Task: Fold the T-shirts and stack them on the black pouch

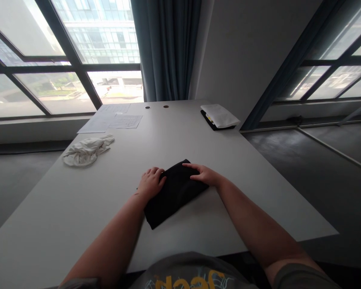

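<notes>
A folded black cloth (176, 194), which looks like a garment, is turned at an angle over the near middle of the white table. My left hand (152, 182) grips its left side, with the fingers bent over the edge and the thumb on the dark fabric. At the upper right corner, my right hand (204, 174) holds the cloth with index finger and thumb showing on top; its other fingers are mostly hidden. The lower edge of the cloth is slightly blurred, with a shadow on the table beside it.
A crumpled white cloth (88, 150) lies on the left of the table (168, 140). Behind it are paper sheets (114, 118). Folded white and black fabric (219, 116) is stacked at the back right. Two round cable holes sit near the far edge, before a blue curtain (167, 48).
</notes>
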A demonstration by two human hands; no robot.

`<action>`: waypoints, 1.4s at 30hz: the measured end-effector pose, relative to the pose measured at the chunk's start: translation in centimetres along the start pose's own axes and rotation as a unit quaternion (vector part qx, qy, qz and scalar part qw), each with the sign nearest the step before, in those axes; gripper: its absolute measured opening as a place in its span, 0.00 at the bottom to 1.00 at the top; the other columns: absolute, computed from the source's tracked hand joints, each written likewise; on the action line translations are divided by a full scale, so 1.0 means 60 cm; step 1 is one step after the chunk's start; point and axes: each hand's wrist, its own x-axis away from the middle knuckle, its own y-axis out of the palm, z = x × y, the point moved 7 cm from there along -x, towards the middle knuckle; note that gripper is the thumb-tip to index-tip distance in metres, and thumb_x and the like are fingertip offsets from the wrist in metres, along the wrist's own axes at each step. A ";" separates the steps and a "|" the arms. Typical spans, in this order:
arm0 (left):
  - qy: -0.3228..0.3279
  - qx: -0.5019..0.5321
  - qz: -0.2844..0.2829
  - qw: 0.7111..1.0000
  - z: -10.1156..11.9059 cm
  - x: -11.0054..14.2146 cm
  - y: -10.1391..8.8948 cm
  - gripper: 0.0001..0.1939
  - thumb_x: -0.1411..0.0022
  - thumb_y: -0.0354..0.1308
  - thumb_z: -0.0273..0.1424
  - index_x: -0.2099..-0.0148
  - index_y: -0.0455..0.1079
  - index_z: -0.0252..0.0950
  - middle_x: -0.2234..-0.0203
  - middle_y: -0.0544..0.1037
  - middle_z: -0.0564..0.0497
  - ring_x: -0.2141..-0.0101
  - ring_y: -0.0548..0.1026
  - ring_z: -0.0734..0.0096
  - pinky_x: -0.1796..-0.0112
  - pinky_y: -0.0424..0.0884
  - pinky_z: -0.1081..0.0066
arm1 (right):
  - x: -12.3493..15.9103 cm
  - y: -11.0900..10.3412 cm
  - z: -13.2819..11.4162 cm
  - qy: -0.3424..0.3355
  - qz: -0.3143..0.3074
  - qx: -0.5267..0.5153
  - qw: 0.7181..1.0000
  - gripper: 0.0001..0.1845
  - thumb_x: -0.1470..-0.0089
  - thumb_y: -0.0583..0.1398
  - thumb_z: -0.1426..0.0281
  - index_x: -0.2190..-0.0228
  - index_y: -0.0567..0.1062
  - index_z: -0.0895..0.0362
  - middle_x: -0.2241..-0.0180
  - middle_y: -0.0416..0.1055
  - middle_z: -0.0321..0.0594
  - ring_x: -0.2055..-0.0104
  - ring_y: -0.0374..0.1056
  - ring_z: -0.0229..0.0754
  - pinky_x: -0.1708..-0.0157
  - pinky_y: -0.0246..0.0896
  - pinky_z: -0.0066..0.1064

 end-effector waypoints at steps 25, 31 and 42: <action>-0.182 -0.012 0.056 0.982 -0.076 -0.015 0.003 0.19 0.31 0.54 0.40 0.42 0.73 0.43 0.40 0.72 0.43 0.41 0.69 0.51 0.41 0.62 0.54 | -0.202 -0.258 -0.292 -0.041 -0.122 0.457 0.880 0.51 0.54 0.73 0.63 0.32 0.62 0.38 0.35 0.68 0.30 0.36 0.66 0.58 0.35 0.61 0.48; -0.186 -0.022 0.058 0.981 -0.078 -0.016 0.007 0.19 0.32 0.55 0.39 0.42 0.73 0.42 0.41 0.73 0.44 0.42 0.69 0.52 0.42 0.62 0.54 | -0.282 -0.305 -0.368 -0.066 -0.087 0.430 0.896 0.50 0.53 0.75 0.66 0.33 0.64 0.42 0.36 0.69 0.31 0.33 0.62 0.59 0.32 0.55 0.51; -0.206 -0.032 0.060 0.976 -0.077 -0.022 0.005 0.15 0.33 0.56 0.37 0.45 0.74 0.43 0.43 0.74 0.44 0.44 0.71 0.52 0.43 0.62 0.53 | -0.314 -0.627 -0.318 -0.127 0.411 0.178 0.885 0.44 0.37 0.58 0.75 0.31 0.39 0.75 0.36 0.62 0.63 0.43 0.67 0.39 0.53 0.64 0.32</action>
